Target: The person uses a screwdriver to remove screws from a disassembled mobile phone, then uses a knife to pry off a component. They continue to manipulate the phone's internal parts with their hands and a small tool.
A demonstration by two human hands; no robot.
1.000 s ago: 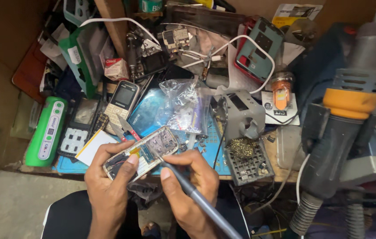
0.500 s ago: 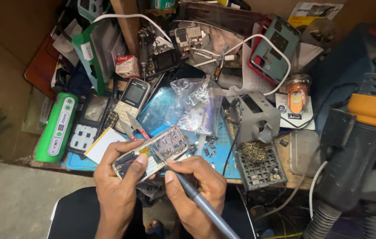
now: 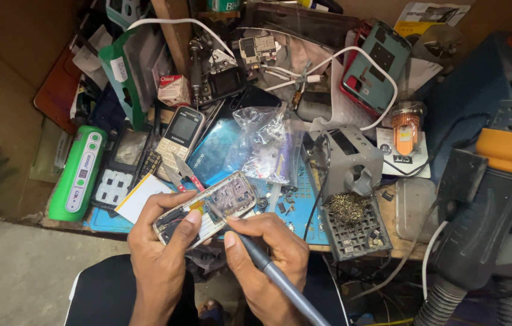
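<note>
My left hand (image 3: 159, 247) is raised palm-in, fingers (image 3: 190, 220) curled tight in a grip. My right hand (image 3: 268, 253) sits just beside it, fingers pinched closed pen-style, both forearms coming up from below.

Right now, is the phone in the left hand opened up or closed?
Opened: the phone in the left hand shows bare circuit board, no cover.

A low wooden desk (image 3: 400, 211) is being crowded against brown board walls (image 3: 2, 72), its top being partly covered by a blue mat (image 3: 105, 220). A grey concrete floor (image 3: 20, 278) is being shown below at the left. The corner is being lit dimly and warmly, with shadow being cast at the upper left.
</note>
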